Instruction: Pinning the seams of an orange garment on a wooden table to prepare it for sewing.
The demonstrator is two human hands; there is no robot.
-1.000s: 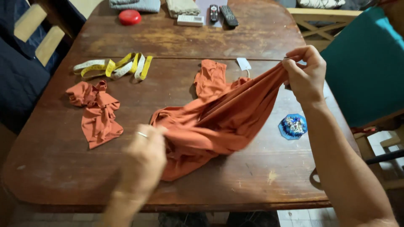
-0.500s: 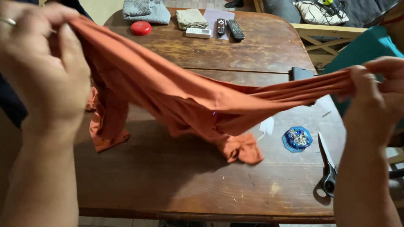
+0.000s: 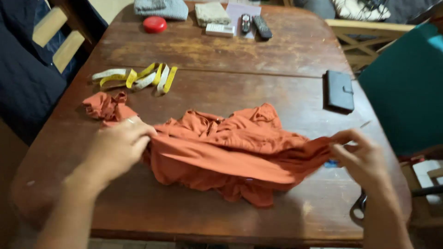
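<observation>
Left hand, right hand gripping orange cloth, tape measure, wallet beyond

— What's carrying it all?

— A worn brown wooden desk with rounded corners and a seam running across it from side to side.

— What lies on my desk?

— An orange cloth bunched across the middle, toward the near edge. A yellow and white measuring tape is looped near the left edge. A dark wallet sits by the right edge. Along the far edge: a red round lid, a grey folded cloth, a beige folded cloth, a small white box and two remotes. Scissors poke out at the near right corner.
</observation>
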